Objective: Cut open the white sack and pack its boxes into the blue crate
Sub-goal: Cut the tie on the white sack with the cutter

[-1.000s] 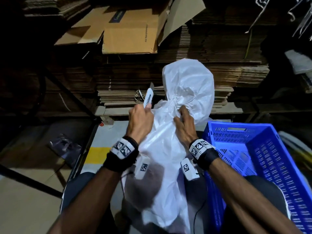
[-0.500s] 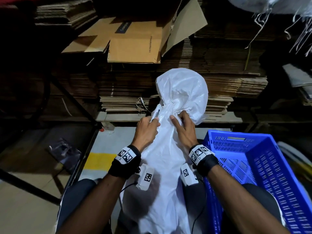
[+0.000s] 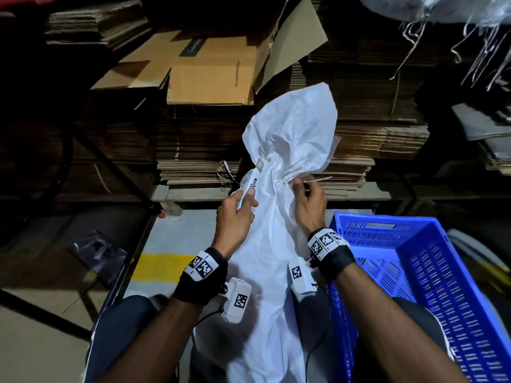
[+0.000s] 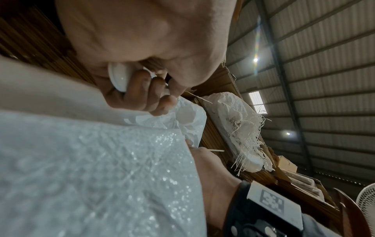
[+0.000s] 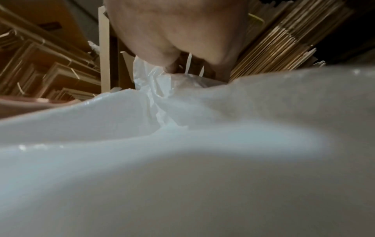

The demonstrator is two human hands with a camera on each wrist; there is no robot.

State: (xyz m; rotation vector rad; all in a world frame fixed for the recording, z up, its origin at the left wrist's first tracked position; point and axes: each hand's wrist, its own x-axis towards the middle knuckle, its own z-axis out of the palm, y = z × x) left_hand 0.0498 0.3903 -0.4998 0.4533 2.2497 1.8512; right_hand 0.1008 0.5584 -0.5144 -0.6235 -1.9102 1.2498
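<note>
A white woven sack (image 3: 276, 244) stands upright between my knees, its neck gathered and tied under a puffed top (image 3: 296, 128). My left hand (image 3: 235, 214) grips a white utility knife (image 3: 253, 181), its blade tip at the left side of the tied neck. In the left wrist view the knife's rounded end (image 4: 119, 77) shows inside my curled fingers. My right hand (image 3: 307, 200) pinches the thin tie strip (image 3: 309, 181) at the right of the neck. The blue crate (image 3: 431, 286) stands at my right. The sack's contents are hidden.
Stacks of flattened cardboard (image 3: 359, 120) fill the shelves behind the sack, with an opened brown carton (image 3: 210, 73) on top. A dark metal rack frame (image 3: 121, 172) runs at the left. A yellow mark (image 3: 160, 268) lies on the pale floor.
The knife has moved from left of the sack onto the tied neck. My right hand has left the sack's folds and now pinches the tie strip, pulled out to the right.
</note>
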